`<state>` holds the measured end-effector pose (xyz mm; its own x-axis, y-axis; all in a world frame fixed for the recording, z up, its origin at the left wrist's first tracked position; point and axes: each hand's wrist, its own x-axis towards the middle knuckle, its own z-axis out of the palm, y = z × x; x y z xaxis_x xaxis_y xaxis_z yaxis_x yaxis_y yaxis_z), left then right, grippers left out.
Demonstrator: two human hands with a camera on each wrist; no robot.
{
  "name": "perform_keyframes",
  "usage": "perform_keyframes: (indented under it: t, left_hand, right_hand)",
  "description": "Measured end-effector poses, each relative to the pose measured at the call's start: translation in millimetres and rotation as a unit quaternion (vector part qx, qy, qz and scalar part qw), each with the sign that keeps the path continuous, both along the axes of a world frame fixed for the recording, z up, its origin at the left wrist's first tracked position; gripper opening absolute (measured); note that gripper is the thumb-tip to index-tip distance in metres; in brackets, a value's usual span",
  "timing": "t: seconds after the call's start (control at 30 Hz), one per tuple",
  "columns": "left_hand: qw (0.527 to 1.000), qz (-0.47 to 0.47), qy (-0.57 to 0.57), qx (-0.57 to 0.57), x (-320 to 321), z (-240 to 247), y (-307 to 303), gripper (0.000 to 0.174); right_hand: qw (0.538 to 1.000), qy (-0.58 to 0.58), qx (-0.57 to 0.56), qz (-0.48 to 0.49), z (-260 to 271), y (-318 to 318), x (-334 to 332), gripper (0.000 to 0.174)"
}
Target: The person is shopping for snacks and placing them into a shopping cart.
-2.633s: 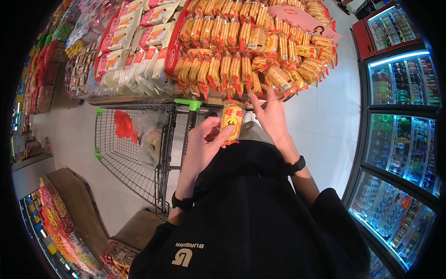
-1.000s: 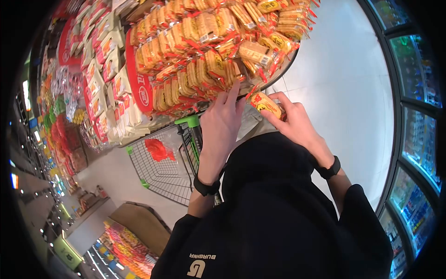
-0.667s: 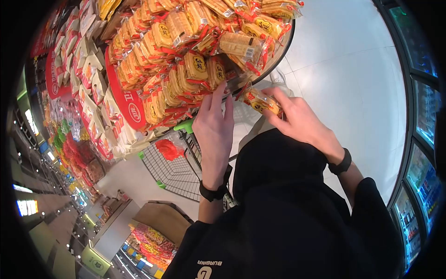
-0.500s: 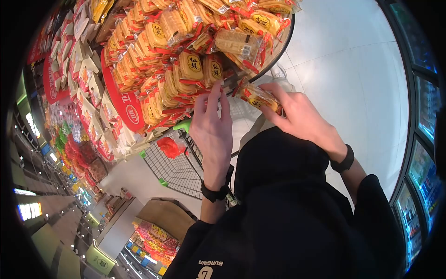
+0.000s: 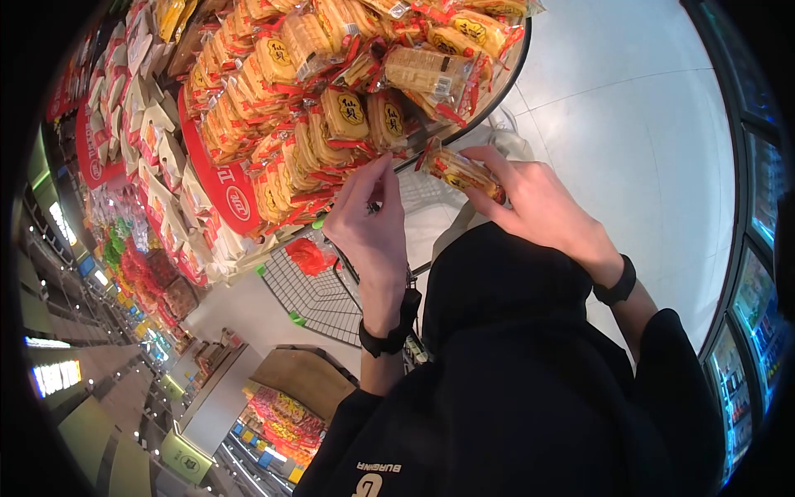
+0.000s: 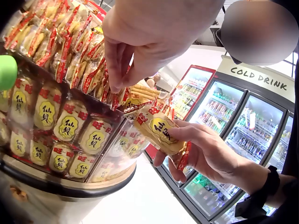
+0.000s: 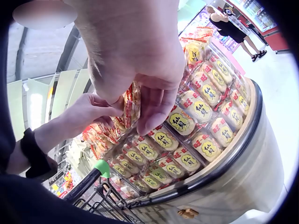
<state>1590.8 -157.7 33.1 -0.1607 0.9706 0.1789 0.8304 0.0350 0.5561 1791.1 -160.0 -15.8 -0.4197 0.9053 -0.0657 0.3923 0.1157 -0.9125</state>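
Observation:
A cracker pack [image 5: 464,176] with red wrapper ends is gripped between the thumb and fingers of my right hand [image 5: 546,207]; the left wrist view shows the yellow label on that pack [image 6: 161,129]. My left hand [image 5: 368,224] is at the front edge of the heaped cracker packs [image 5: 344,116], fingers bent and tips drawn together. In the left wrist view, the left fingertips [image 6: 116,87] meet over red wrapper ends; whether they pinch one cannot be seen. The right wrist view has the left hand [image 7: 86,112] close beside the held pack [image 7: 132,107].
Below the display edge stands a wire shopping cart [image 5: 310,298] holding a red item [image 5: 310,257]. White-and-pink packs [image 5: 153,166] lie left of the heap. Drink fridges [image 6: 243,121] line the far side. Another person [image 7: 233,30] stands beyond the display.
My right hand took over the pack from my left, which reached to the display. Most recently the left fingers drew together and slightly back. The view has turned, and the cart appears farther right.

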Motion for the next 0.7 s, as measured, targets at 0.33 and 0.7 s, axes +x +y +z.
perform_keyframes:
  t: [0.33,0.7]
  left_hand:
    - [0.995,0.052,-0.072,0.049,-4,-10,-22,0.019]
    - [0.961,0.113,-0.249,0.040,1,-30,-36,0.008]
  right_hand:
    - [0.991,0.044,0.047,-0.116,10,-1,-30,0.046]
    - [0.992,-0.001,0.123,-0.035,7,-1,-32,0.064]
